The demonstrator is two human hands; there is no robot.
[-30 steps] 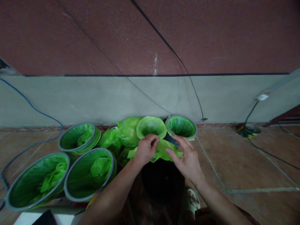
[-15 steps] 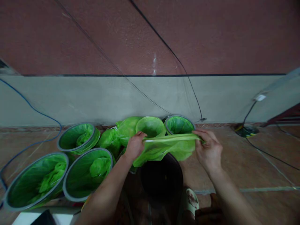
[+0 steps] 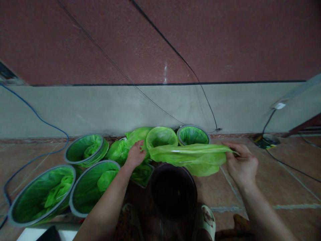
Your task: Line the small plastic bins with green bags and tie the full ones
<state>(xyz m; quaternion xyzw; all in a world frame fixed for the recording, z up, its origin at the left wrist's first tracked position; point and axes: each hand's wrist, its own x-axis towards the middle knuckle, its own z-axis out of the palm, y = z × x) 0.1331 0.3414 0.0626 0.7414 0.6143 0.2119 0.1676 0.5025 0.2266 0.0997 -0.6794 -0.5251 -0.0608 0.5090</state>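
A light green plastic bag (image 3: 193, 157) is stretched sideways above a dark, unlined bin (image 3: 173, 190). My right hand (image 3: 241, 163) pinches the bag's right end. My left hand (image 3: 135, 154) is closed at the bag's left side, next to a pile of tied green bags (image 3: 122, 147); whether it still grips the bag is hard to tell. An open green bag mouth (image 3: 162, 136) stands just behind the stretched bag.
Several grey-rimmed bins lined with green bags stand on the tiled floor: one at the back (image 3: 193, 134), three at the left (image 3: 85, 150) (image 3: 94, 185) (image 3: 40, 194). A wall runs behind, with black cables and a blue cable (image 3: 37, 117). A slipper (image 3: 207, 217) shows below.
The hands have drawn apart, pulling the crumpled green bag out wide over the dark bin. The right hand moved right; the left hand shifted slightly left.
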